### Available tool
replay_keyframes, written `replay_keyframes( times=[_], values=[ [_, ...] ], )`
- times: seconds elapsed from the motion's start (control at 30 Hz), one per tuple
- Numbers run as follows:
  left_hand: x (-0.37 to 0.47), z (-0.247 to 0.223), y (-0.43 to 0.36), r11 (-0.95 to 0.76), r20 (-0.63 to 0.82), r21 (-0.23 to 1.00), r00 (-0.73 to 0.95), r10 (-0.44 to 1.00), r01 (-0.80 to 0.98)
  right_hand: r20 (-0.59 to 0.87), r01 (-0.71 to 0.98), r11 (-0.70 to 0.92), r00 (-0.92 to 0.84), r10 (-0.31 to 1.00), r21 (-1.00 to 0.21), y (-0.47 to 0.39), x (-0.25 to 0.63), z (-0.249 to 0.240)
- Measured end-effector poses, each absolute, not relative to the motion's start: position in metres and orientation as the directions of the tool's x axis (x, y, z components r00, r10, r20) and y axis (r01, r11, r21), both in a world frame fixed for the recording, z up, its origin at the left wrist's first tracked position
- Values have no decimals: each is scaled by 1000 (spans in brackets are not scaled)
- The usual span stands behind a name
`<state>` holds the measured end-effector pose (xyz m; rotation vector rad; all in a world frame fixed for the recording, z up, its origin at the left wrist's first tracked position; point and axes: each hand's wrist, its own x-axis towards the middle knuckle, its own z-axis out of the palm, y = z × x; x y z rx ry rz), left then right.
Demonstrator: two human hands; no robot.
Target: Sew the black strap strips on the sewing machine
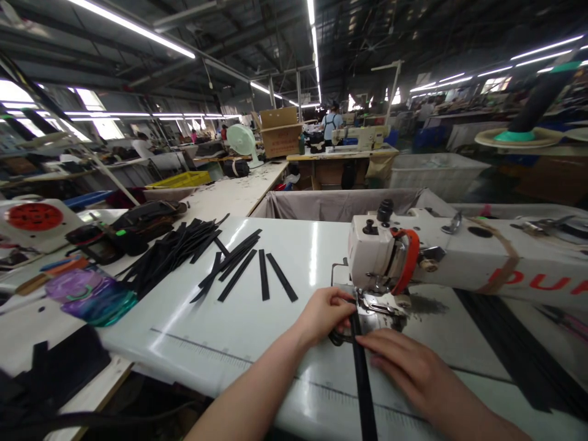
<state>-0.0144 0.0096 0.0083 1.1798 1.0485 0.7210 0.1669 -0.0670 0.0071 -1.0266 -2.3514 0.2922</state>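
Note:
A long black fabric strip (362, 386) runs from the presser foot of a white sewing machine (374, 248) down over the table's front edge. Close to the needle, my left hand (325, 313) pinches the strip's far part between thumb and fingers. My right hand (408, 361) lies along the strip's right side, a little nearer to me. Its fingertips grip the strip's edge; its thumb is hidden. Several short black strips (264, 275) are scattered to the left on the pale tabletop (202, 337), beside a heap of more strips (179, 251).
Longer black strips (505, 349) lie under the machine arm at right. At left are a shiny purple-green pouch (89, 294) and black fabric (68, 367). Beyond stand a fan (242, 142), a cardboard box (281, 131), a white bin (436, 174) and a person (331, 124).

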Motion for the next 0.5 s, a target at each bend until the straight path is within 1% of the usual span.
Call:
replay_keyframes(
  times=[0.03, 0.1, 0.17, 0.27, 0.33, 0.37, 0.4, 0.43, 0.47, 0.5],
  values=[
    [-15, 7, 11, 243, -258, 966, 340, 904, 89, 437, 614, 731, -592, 677, -300, -63, 166, 4],
    [-16, 5, 14, 209, -235, 971, 324, 916, 114, 476, 625, 774, -653, 590, -102, -57, 166, -2],
    [-16, 3, 15, 226, -248, 969, 336, 909, 104, 474, 602, 798, -712, 518, 31, -54, 167, -6],
    [-16, 2, 17, 316, -316, 947, 364, 876, 62, 455, 567, 818, -757, 469, 100, -55, 169, -6],
    [-15, 3, 16, 320, -336, 941, 380, 862, 106, 482, 584, 801, -743, 464, 131, -56, 170, -5],
    [-14, 4, 15, 269, -309, 950, 361, 880, 159, 501, 600, 786, -731, 464, 148, -56, 170, -5],
    [-13, 4, 12, 166, -240, 957, 326, 914, 239, 523, 617, 769, -716, 462, 165, -56, 169, -6],
    [-11, 5, 10, 24, -128, 938, 283, 951, 346, 543, 633, 753, -702, 460, 179, -56, 168, -7],
    [-10, 6, 7, -130, 6, 875, 257, 966, 467, 556, 649, 737, -689, 464, 188, -57, 167, -8],
    [-9, 6, 5, -264, 129, 772, 264, 956, 578, 565, 662, 723, -678, 469, 195, -57, 165, -10]
  ],
)
